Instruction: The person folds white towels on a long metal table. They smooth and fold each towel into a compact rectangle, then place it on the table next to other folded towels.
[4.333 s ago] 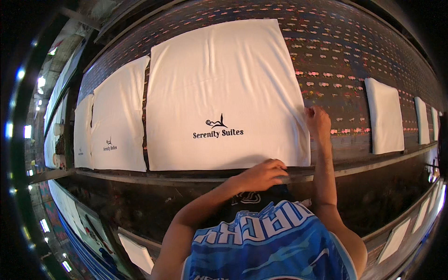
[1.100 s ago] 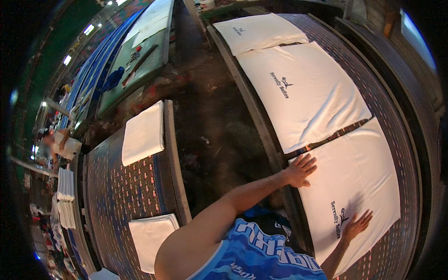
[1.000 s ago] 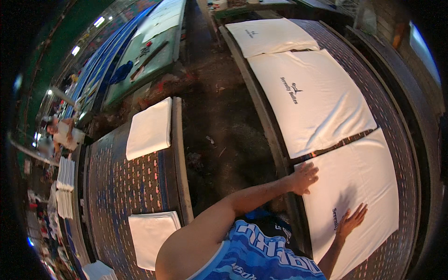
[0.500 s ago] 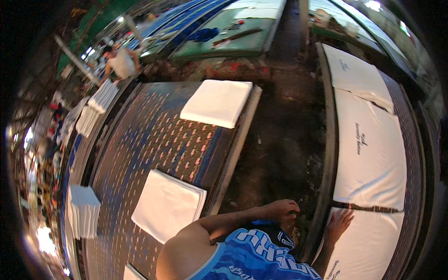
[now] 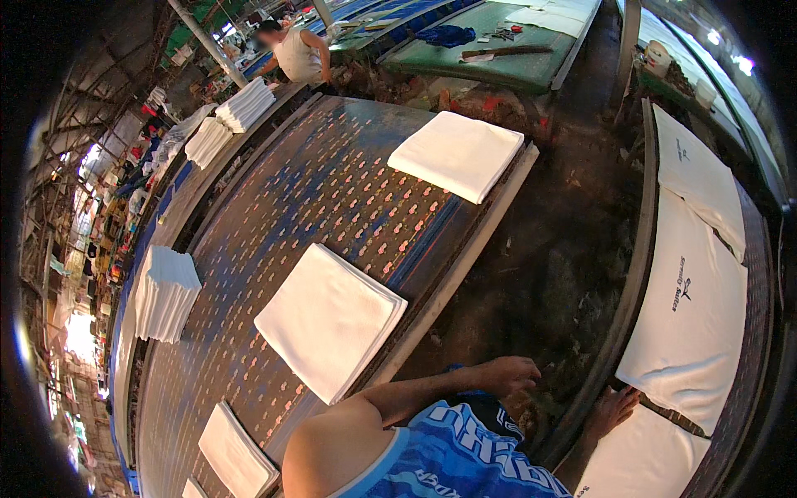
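My left hand is held in front of my body over the dark aisle, its fingers curled, with nothing visible in it. To the right, my right hand rests at the near edge of the long right table, fingers stretched toward the gap between two white cloths. Its fingertips are by the lower corner of the middle printed cloth, which has a small dark print. Below the hand lies the nearest white cloth; another printed cloth lies at the far end of the row.
On the left, a wide dark table with repeated small marks carries folded white cloth piles. A side ledge holds white stacks. A co-worker stands at the far left. Beyond is a green table with tools.
The view has shifted, so the tables appear lower and farther right. My right hand has gone from lying flat on the nearest cloth to the table edge beside the gap. My left hand stays curled.
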`<state>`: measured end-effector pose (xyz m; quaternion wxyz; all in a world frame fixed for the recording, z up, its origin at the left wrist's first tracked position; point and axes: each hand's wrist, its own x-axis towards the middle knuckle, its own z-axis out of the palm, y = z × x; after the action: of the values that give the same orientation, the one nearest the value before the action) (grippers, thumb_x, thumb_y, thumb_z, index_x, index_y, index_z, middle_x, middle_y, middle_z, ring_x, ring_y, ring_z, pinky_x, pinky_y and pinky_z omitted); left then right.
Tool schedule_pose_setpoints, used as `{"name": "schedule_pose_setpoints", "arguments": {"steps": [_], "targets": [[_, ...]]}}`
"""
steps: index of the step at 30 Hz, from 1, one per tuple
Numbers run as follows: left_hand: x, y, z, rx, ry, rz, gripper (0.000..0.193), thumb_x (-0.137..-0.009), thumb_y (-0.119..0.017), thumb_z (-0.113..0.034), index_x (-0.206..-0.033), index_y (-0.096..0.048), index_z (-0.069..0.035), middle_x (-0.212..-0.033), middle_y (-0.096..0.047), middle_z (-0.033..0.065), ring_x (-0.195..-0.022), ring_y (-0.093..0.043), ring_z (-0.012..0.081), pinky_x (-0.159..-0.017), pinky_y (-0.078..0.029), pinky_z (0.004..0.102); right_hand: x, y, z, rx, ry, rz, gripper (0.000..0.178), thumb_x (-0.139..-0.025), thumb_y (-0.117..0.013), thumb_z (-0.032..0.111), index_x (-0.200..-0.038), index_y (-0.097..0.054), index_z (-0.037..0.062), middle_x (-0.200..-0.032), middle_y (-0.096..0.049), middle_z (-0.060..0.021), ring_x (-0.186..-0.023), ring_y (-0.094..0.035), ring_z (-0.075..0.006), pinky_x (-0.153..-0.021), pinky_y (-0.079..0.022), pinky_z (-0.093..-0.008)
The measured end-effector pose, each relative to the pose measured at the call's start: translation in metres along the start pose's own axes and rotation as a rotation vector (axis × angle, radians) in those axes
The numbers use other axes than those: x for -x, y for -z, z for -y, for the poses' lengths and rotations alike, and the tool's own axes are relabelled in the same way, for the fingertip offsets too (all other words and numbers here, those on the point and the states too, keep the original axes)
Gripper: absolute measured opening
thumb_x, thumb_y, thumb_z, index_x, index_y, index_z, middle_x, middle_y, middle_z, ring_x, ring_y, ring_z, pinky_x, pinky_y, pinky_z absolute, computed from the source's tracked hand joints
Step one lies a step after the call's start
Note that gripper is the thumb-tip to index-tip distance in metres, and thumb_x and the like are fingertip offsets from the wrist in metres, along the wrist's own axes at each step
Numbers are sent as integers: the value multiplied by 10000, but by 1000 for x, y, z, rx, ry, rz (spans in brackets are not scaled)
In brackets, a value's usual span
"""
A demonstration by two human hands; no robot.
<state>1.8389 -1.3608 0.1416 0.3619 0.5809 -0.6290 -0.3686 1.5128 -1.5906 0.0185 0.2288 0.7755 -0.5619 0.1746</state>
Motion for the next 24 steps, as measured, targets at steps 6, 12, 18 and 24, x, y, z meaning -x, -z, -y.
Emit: {"name": "schedule_pose_setpoints", "arguments": {"steps": [6, 12, 18, 24], "targets": [[9, -21, -15, 21, 7, 140, 368, -1056, -688, -245, -1334, -669, -5, -1281, -672, 210, -1210, -657, 389, -1019, -545, 487, -4, 1, 9, 75, 24, -148, 742, -1121, -456, 589, -1695, -330, 136, -1732, -370, -176, -1550, -441, -358, -1193, -447, -537], [-1, -31, -36, -2, -56, 299, 371, -1048, -698, -240, -1337, -669, -10, -1304, -668, 214, -1229, -649, 392, -1039, -541, 480, 4, -1, 10, -30, -49, -39, 775, -1112, -480, 576, -1683, -324, 75, -1758, -299, -193, -1592, -341, -413, -1247, -339, -609], [-27, -36, -48, 7, -156, 373, 352, -1068, -654, -235, -1348, -673, -22, -1337, -672, 207, -1265, -638, 402, -1077, -529, 477, -3, 14, 10, -497, -169, -151, 860, -965, -759, 416, -1574, -395, -71, -1575, -488, -311, -1484, -424, -489, -1234, -283, -616], [-58, -38, -67, 101, -106, 485, 266, -1070, -658, -144, -1303, -707, -28, -1309, -716, 168, -1194, -710, 321, -1047, -561, 420, 14, 99, -6, -742, -407, 52, 750, -1116, -503, 495, -1696, -294, 67, -1764, -207, -256, -1641, -195, -418, -1295, -113, -638]]}}
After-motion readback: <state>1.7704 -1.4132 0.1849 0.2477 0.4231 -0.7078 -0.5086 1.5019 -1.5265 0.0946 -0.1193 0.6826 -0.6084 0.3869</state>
